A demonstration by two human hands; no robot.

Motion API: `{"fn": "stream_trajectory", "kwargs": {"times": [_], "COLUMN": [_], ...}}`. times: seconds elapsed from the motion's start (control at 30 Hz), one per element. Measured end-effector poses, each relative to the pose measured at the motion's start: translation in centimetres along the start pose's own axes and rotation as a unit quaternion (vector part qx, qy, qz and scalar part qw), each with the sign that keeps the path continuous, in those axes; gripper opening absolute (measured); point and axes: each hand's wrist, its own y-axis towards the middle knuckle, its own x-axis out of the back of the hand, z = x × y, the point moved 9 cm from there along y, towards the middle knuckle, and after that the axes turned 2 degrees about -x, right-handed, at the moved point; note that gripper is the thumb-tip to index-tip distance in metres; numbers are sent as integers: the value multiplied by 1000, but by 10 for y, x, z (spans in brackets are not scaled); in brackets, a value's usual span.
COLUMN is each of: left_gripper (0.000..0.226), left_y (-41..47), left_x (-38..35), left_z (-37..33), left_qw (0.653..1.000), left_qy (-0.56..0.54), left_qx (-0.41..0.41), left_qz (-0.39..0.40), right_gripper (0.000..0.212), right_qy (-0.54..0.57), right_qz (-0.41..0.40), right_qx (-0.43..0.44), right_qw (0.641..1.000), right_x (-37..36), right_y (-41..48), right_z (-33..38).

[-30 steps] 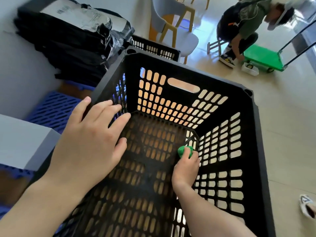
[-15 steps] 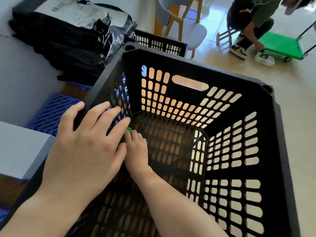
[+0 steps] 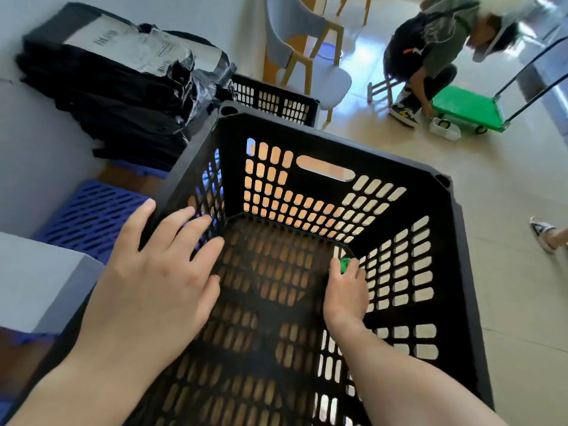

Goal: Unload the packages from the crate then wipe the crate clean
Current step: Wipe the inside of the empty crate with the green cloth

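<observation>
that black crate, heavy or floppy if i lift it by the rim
Probably light for its size: the crate is mostly open slots. Likely stiff, given its thick rim. The left hand bracing its wall hints it slides when pushed.

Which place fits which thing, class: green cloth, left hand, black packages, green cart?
Things: 1 green cloth; 2 left hand; 3 black packages; 4 green cart.
Places: A stacked by the wall; B on the crate's left side; C on the floor by the crouching person; D in the right hand, inside the crate.
Pairs: 1-D; 2-B; 3-A; 4-C.
</observation>
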Motion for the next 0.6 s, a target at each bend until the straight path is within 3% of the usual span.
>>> {"fn": "stream_trajectory", "kwargs": {"times": [0.13, 0.2, 0.47, 0.6], "left_gripper": [42, 42, 41, 42], "left_y": [3, 4, 6, 7], "left_x": [1, 0, -2, -3], "left_z": [0, 2, 6, 9], "left_qw": [1000, 1000, 999, 999], "left_qy": [-9, -14, -9, -1], "left_qx": [4, 12, 31, 29], "left_qz": [6, 12, 23, 19], "right_gripper": [40, 40, 43, 43], "right_qy": [118, 154, 226, 181], "right_qz": [-19, -38, -40, -41], "right_qx": [-138, -139, 113, 275], "right_qw": [983, 977, 967, 943], "right_x": [0, -2, -17, -20], "right_y": [6, 13, 5, 1], "right_z": [-5, 10, 195, 223]}}
